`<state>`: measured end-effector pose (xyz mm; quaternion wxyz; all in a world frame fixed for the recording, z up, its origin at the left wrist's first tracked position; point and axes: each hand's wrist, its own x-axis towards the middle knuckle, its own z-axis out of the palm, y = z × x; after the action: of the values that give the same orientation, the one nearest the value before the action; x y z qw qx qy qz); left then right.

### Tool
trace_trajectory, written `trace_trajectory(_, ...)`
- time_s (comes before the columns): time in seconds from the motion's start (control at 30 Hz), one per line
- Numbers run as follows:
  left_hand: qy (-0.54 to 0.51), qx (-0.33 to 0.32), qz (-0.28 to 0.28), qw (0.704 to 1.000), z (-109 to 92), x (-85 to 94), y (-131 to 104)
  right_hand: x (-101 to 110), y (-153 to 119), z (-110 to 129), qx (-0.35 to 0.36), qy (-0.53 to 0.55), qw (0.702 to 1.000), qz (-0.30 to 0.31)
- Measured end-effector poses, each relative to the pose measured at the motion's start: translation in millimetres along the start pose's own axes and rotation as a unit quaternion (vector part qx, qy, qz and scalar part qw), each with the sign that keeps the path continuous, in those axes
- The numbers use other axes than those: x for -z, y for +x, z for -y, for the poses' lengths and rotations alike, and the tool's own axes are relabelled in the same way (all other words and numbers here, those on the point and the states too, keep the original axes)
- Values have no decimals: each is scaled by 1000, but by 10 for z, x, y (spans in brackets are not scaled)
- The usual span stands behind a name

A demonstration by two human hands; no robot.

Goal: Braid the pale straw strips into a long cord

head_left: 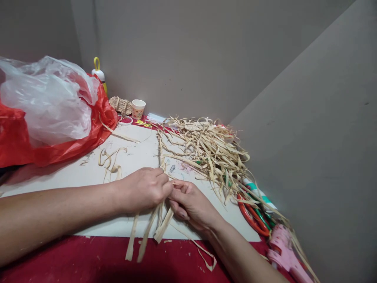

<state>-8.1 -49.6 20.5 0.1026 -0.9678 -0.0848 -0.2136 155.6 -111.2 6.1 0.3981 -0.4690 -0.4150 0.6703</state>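
My left hand [147,186] is closed around strips of dried straw, its knuckles facing up. Against it, my right hand [191,202] pinches the same straw with thumb and fingers. A narrow straw braid [160,147] runs from my left hand away toward the back of the board. Several loose straw strips [147,236] come out beneath my hands and hang over the front edge of the board. The exact spot where my fingers grip is partly hidden by the left hand.
A white board [132,151] lies on a red cloth [97,259]. Piled straw [212,145] spreads at the back right, near orange-handled scissors [253,218] and a pink glue gun [285,249]. Plastic bags [59,106] bulge at left. A paper cup [138,109] stands by the grey wall.
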Motion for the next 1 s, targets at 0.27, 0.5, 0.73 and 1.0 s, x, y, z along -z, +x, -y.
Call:
trace_trajectory(0.27, -277, 255, 53, 925, 12, -10, 53, 55, -13, 35, -9, -35, 999, 28)
trace_trajectory(0.5, -609, 405, 115, 672, 112, -56, 75, 103, -25, 60, -29, -33, 997, 58)
trace_trajectory(0.73, -713, 432, 147, 532, 122, -70, 83, 137, -29, 101, -52, -33, 995, 84)
trace_trajectory(1.0, -631, 423, 124, 638, 77, -58, 89, 151, -56, 74, -41, -121, 989, 69)
